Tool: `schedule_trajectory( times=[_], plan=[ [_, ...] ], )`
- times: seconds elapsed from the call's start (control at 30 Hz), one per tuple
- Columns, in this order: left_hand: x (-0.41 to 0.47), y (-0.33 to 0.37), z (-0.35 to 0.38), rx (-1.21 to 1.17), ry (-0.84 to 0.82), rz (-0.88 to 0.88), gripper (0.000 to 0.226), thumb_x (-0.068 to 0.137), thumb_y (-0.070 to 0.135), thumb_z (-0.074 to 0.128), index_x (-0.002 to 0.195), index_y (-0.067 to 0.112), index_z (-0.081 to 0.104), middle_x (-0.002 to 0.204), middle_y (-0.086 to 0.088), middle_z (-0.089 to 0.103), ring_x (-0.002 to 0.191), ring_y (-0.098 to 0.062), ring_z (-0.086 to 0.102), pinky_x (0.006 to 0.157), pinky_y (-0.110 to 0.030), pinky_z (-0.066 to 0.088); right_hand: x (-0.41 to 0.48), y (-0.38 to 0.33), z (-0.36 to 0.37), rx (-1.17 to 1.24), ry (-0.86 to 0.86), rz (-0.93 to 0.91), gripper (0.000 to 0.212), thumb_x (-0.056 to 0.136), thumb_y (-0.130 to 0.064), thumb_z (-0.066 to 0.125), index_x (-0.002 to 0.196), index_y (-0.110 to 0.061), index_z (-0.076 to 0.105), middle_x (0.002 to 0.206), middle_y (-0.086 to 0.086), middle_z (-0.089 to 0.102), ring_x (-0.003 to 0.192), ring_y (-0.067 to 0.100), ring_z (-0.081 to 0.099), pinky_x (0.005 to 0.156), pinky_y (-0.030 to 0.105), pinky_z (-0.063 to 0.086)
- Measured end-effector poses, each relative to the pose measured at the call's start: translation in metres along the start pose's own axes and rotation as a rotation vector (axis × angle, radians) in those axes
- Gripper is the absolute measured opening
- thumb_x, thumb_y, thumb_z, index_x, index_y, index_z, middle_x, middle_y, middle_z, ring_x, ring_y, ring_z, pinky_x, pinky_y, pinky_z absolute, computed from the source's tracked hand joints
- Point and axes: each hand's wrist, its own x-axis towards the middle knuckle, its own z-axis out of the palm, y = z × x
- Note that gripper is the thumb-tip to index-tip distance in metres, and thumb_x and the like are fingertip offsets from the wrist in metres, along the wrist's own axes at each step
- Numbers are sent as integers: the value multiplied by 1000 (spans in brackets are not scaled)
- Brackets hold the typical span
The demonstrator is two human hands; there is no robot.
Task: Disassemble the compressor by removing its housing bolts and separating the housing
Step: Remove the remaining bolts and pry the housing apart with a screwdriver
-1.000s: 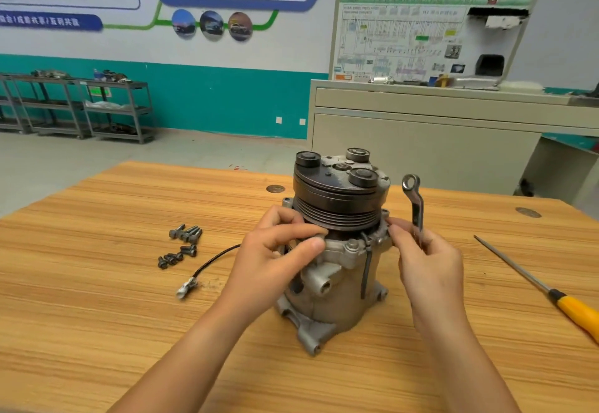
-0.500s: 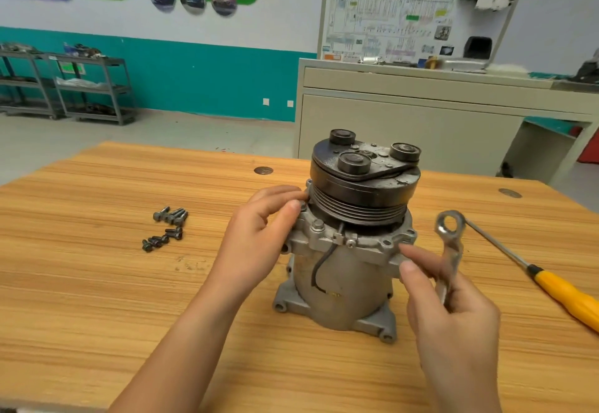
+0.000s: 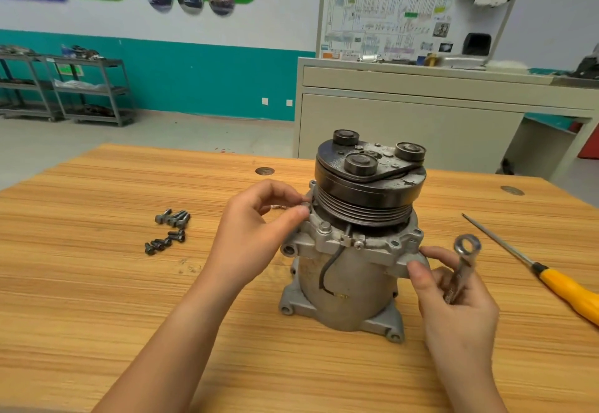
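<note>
At the lower right of the frame, the person's right hand (image 3: 453, 302) held a ring-ended wrench (image 3: 463, 260) in its curled fingers, ring end up, while the thumb and forefinger reached forward to touch the rim of the compressor (image 3: 353, 283). The compressor stood upright at the centre of the wooden worktop (image 3: 97, 283), its dark grooved pulley (image 3: 369, 192) on top and its grey housing below. At centre left, the left hand (image 3: 256, 234) had thumb and forefinger closed in a pinch on what looked like a housing bolt (image 3: 304, 206) at the flange just under the pulley. A second bolt head (image 3: 324, 227) sat in the flange just beside it, so the bolt removal appeared unfinished and the housing not yet parted.

A cluster of loose bolts (image 3: 170, 229) lay on the worktop at centre left, well apart from the compressor, and a yellow-handled screwdriver (image 3: 567, 289) lay at the right edge. Beyond the worktop stood a grey cabinet (image 3: 405, 127) at upper right and metal shelves (image 3: 81, 88) against a teal wall at upper left.

The risks looked plain. The heavy pulley sits high, so a hard twist with only fingertips steadying the unit could tip it. The small bolt could slip from the pinch and roll away. Prying the housing with bolts left in would likely bind it.
</note>
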Motion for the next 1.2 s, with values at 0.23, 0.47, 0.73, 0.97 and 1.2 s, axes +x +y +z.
schedule_trajectory(
  times=[0.23,0.47,0.73,0.97,1.2],
  plan=[
    [-18,12,22,60,-5,28,26,78,18,72,92,39,64,87,27,66,94,15,57,79,1,37,58,6,-9,-99,-59,154,7,86,-26,60,85,-22,66,47,-16,55,44,-6,49,52,16,36],
    [-32,20,57,150,156,192,21,80,7,70,87,26,66,88,24,63,91,9,58,78,-8,44,71,19,-8,-60,-96,211,19,90,-33,54,81,-20,63,42,-16,49,36,0,36,38,10,28],
    [-31,27,61,258,203,145,25,76,22,73,86,35,55,83,20,60,93,4,55,84,-24,44,64,20,-5,102,-104,231,14,91,-29,54,82,-24,64,55,-1,50,35,2,31,34,13,26],
    [-27,30,57,204,187,41,25,72,21,75,74,33,52,69,17,58,78,8,55,72,-7,39,52,23,-7,87,-90,282,18,91,-27,54,78,-20,64,49,-6,46,38,0,34,37,12,29],
    [-28,29,58,133,160,-13,19,78,15,72,79,27,57,79,13,64,84,9,56,71,-2,37,50,18,-5,151,-35,337,4,91,-24,55,91,-27,57,42,-7,44,36,0,35,35,13,29]
  ],
)
